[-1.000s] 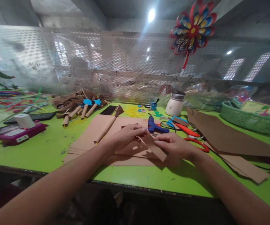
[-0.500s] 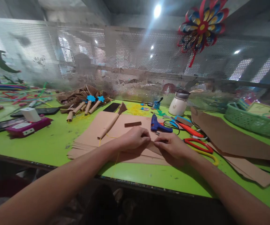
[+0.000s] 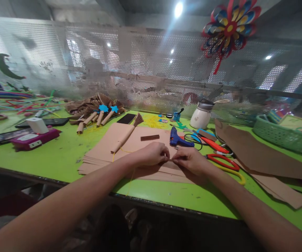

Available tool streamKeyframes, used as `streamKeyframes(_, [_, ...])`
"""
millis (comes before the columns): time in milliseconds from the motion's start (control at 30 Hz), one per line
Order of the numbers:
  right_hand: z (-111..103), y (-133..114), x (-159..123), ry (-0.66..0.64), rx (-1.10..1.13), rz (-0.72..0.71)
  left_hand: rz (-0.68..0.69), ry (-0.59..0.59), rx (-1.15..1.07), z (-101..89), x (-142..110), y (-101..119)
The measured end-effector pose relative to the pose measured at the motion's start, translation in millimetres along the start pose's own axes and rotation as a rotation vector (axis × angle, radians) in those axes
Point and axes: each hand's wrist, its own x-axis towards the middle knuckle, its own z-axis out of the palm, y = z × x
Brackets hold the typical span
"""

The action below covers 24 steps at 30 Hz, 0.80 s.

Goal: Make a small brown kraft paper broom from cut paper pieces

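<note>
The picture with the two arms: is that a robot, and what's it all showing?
No robot here! These are a person's bare hands. The camera sits on their head, looking forward and down, so you see what they see.

The fingers of the left hand and right hand pinch a piece of brown paper, mostly hidden.

Under the hands is a stack of brown paper on a green table. A paper roll with a fringed end and a dark folded strip lie on the stack. Nearby are a blue glue gun and a white jar.
</note>
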Motion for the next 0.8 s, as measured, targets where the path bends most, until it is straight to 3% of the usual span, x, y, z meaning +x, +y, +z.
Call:
streamKeyframes(300, [-1, 0, 2, 0.02, -0.041, -0.127, 0.048, 0.069, 0.03, 10.8, 5, -4])
streamKeyframes(800, [-11, 12, -5, -0.047, -0.219, -0.121, 0.031, 0.058, 0.192, -4.9, -9, 1])
